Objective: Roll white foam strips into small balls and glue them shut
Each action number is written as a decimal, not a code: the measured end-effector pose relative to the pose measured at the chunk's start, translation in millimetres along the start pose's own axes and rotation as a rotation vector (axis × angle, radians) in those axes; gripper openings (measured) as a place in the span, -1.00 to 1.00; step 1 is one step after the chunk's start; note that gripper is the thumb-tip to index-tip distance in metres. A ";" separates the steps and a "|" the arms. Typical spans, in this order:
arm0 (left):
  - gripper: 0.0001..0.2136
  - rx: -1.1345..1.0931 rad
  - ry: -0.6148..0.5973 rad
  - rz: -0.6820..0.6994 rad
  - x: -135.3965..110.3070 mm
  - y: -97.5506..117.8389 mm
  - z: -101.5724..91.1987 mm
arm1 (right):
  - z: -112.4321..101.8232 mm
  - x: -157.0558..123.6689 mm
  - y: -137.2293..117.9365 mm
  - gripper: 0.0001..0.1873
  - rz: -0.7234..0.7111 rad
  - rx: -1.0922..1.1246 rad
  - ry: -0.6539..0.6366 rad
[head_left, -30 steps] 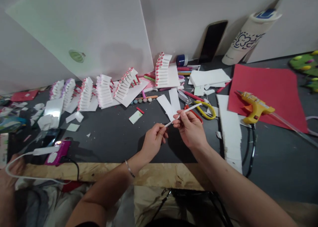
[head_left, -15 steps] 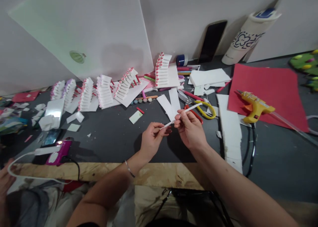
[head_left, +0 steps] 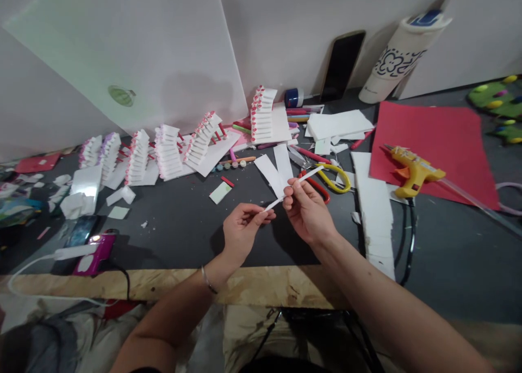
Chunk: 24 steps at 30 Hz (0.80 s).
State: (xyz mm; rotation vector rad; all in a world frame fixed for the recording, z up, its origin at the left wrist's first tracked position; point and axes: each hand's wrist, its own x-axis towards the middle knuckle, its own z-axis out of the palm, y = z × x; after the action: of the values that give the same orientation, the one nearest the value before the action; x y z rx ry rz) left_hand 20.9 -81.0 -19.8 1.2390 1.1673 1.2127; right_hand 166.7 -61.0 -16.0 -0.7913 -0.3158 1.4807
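Your left hand (head_left: pixel 244 229) pinches one end of a thin white strip (head_left: pixel 312 173); your right hand (head_left: pixel 305 210) grips its middle above the bench (head_left: pixel 179 231).

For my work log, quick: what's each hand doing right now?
Left hand: closed, pinching one end of a thin white strip.
Right hand: closed, gripping the same strip near its middle.

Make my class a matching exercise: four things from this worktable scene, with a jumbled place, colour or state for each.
Column 1
1. thin white strip
2. glue gun
3. bottle
4. large red sheet

Column 2
A. white with a dark pattern
B. held in both hands
C. spread beneath the glue gun
D. yellow with an orange trigger

Pairs: 1-B, 2-D, 3-A, 4-C
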 end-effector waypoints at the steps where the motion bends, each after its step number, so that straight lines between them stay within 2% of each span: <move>1: -0.76 0.045 -0.009 0.039 -0.6 -0.5 -1.7 | -0.1 0.2 0.1 -0.71 0.008 0.002 0.000; 3: -0.81 0.199 -0.063 0.178 -1.0 -1.1 -5.9 | -0.2 0.6 0.8 -0.71 0.016 0.004 0.003; 7: -0.87 0.530 -0.236 0.593 1.0 -0.1 -10.9 | 0.5 -0.1 2.9 -0.69 0.000 -0.018 0.023; 9: -0.88 0.609 -0.273 0.702 1.7 0.6 -9.6 | 1.7 -1.8 3.6 -0.67 0.022 -0.015 0.026; 13: -0.87 0.680 -0.312 0.748 0.4 -0.7 -4.0 | 4.9 -6.2 3.7 -0.64 0.116 0.061 -0.005; 17: -0.87 0.668 -0.351 0.744 -2.5 -4.7 -1.2 | 5.4 -7.2 3.7 -0.69 0.143 0.129 -0.049; 24: -0.86 0.671 -0.388 0.744 -4.7 -8.3 1.0 | 4.4 -7.1 2.8 -0.71 0.211 0.149 -0.019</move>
State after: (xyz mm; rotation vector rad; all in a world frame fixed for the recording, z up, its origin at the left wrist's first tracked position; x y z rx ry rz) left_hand 21.9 -85.5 -28.2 2.4451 0.8515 1.0177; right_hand 160.9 -66.9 -12.7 -0.7076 -0.1369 1.6895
